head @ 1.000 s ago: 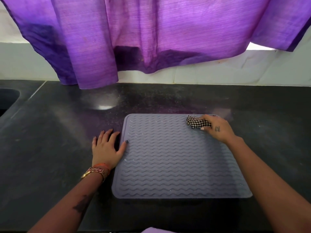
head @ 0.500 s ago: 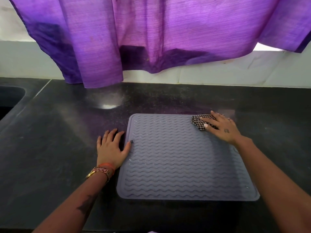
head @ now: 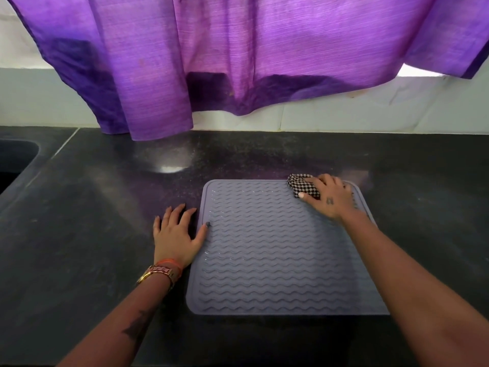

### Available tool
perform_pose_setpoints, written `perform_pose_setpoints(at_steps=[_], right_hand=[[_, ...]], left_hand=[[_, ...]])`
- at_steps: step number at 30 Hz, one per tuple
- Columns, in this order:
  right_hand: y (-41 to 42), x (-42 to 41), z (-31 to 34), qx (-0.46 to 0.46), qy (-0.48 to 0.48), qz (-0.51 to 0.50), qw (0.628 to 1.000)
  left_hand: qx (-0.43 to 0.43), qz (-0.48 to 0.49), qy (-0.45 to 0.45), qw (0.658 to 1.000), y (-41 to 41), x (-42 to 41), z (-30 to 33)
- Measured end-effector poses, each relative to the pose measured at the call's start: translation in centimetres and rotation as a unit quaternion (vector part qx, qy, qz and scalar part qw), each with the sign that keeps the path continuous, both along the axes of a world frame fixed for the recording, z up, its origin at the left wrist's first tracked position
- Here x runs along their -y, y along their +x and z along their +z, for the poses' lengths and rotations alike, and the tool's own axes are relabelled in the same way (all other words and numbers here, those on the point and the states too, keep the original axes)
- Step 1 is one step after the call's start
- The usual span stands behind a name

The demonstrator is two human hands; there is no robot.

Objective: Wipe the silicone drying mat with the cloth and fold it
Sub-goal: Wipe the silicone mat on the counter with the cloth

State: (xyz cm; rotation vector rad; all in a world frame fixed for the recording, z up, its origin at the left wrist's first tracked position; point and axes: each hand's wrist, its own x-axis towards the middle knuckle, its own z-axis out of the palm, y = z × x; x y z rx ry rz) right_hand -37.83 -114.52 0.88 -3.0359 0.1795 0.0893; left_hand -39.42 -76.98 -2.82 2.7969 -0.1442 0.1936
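A grey-lilac silicone drying mat (head: pixel 270 250) with wavy ridges lies flat on the black countertop. My right hand (head: pixel 330 198) grips a bunched black-and-white checked cloth (head: pixel 301 185) and presses it on the mat near its far right corner. My left hand (head: pixel 176 233) lies flat on the counter beside the mat's left edge, its thumb touching that edge.
The black stone countertop (head: pixel 92 221) stretches out on all sides of the mat. A sink basin (head: pixel 13 160) opens at the far left. A purple curtain (head: pixel 238 62) hangs over the back wall, its hem just above the counter.
My right hand has slid the cloth a little to the left along the mat's far edge. My left hand has stayed in place.
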Motion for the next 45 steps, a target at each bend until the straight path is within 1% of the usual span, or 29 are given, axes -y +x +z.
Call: perform_pose_setpoints(at_steps=[3,6,9,12,21,27,33,40,45], right_hand=[[0.6,0.4,1.0,-0.027,0.034,-0.004,0.999],[1.7,0.0,1.7,-0.042,0.009,0.001,0.999],[2.2,-1.0,1.8,-0.051,0.004,0.005,0.999],[1.8,-1.5,0.8,-0.036,-0.006,0.007,0.999],[1.5,-0.9,0.4,-0.02,-0.027,0.028,0.999],[1.6,0.2,1.3,-0.043,-0.062,0.026,0.997],[2.0,1.5,1.7,-0.054,-0.057,0.012,0.997],[1.9,4.2,1.8,-0.06,-0.079,-0.001,0.995],[1.4,5.3,1.8,-0.069,-0.084,-0.032,0.994]], left_hand=[[-0.002,-0.001,0.004,1.0,0.0,0.1,0.0],[-0.001,0.001,0.007,1.0,0.0,0.1,0.0],[0.0,0.003,0.009,1.0,-0.1,0.2,0.1],[-0.001,0.002,0.01,1.0,-0.1,0.2,0.1],[0.0,0.0,0.004,1.0,-0.1,-0.1,0.2],[0.003,-0.007,-0.006,1.0,-0.1,-0.4,0.0],[0.001,-0.005,-0.002,1.0,0.0,-0.4,-0.1],[0.007,-0.002,-0.003,1.0,0.0,-0.4,-0.2],[0.006,-0.002,-0.001,1.0,0.1,-0.5,-0.3]])
